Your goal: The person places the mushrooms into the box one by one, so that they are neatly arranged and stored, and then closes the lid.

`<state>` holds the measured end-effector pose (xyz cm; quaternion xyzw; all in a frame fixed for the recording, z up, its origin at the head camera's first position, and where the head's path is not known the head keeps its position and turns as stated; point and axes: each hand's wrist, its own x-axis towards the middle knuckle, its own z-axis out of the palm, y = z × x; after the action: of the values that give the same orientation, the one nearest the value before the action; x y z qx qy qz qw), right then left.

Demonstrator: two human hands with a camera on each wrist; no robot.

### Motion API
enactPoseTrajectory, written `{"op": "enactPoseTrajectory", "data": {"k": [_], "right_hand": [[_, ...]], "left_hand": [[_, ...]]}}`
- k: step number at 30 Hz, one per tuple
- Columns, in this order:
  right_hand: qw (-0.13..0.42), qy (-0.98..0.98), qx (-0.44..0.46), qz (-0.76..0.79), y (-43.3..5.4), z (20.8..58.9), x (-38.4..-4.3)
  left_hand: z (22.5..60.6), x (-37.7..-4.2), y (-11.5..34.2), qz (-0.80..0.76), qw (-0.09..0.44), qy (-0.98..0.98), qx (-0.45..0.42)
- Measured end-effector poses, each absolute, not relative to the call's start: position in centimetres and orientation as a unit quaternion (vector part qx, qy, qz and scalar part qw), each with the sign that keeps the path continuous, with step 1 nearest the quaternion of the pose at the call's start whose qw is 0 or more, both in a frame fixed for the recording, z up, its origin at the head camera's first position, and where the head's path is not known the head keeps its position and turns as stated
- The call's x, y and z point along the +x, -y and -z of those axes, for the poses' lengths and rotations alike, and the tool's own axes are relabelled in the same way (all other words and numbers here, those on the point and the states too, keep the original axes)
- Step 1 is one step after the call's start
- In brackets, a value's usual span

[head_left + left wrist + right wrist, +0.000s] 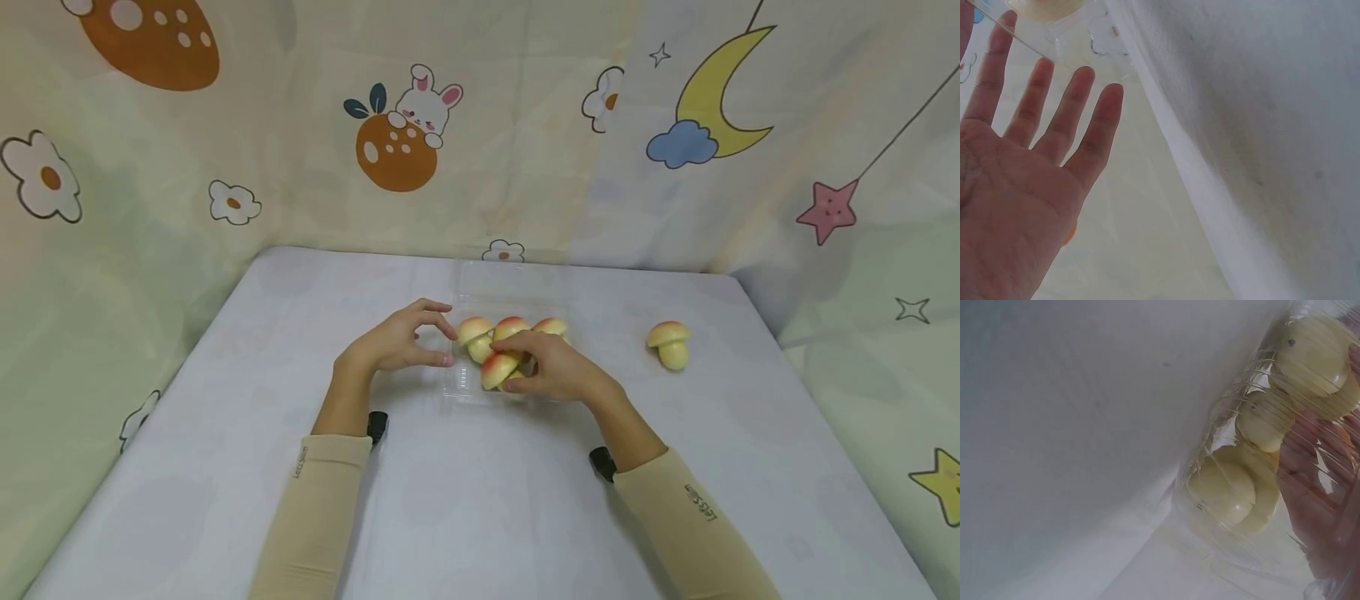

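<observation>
A clear plastic clamshell box (459, 393) lies at mid-table with its lid (510, 283) folded back. Several toy mushrooms with red-and-yellow caps sit in it, among them a back-left mushroom (474, 327). My right hand (558, 368) reaches over the box from the right, and its thumb and fingers pinch the front mushroom (497, 370). At the box's left wall is my left hand (393, 340), thumb and fingers parted, fingertips right at the edge. Its fingers (1079, 106) look straight and spread in the left wrist view. The right wrist view shows pale mushrooms (1225, 490) through the clear plastic.
One more toy mushroom (670, 343) stands on the white-covered table (480, 500) to the right of the box. Behind the table hangs a cloth (300, 125) printed with cartoons, and it runs along both sides.
</observation>
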<state>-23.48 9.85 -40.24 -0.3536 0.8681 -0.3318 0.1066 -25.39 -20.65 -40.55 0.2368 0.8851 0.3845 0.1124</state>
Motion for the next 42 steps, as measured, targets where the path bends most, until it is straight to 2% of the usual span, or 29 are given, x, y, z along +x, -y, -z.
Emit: {"op": "enactPoseTrajectory", "data": {"k": [9, 20, 27, 32, 38, 42], "right_hand": [[0.055, -0.87, -0.366, 0.326, -11.2, 39.6, -22.9], [0.041, -0.87, -0.345, 0.35, -14.7, 39.0, -23.0], [0.012, -0.87, -0.347, 0.351, -16.4, 38.8, -23.1], [-0.025, -0.871, -0.341, 0.353, -17.6, 38.8, -23.3], [-0.095, -0.873, -0.321, 0.353, -19.5, 39.1, -23.2], [-0.108, -0.879, -0.309, 0.348, -20.5, 39.3, -23.2]], "left_hand": [[40.8, -25.4, 20.4, -0.383, 0.111, -0.884, 0.243], [40.8, -25.8, 20.0, -0.393, 0.111, -0.879, 0.246], [40.8, -25.5, 20.2, -0.388, 0.117, -0.884, 0.234], [40.7, -25.3, 20.7, -0.392, 0.112, -0.882, 0.237], [40.8, -25.4, 20.7, -0.394, 0.115, -0.88, 0.24], [40.9, -25.3, 20.7, -0.393, 0.113, -0.88, 0.241]]}}
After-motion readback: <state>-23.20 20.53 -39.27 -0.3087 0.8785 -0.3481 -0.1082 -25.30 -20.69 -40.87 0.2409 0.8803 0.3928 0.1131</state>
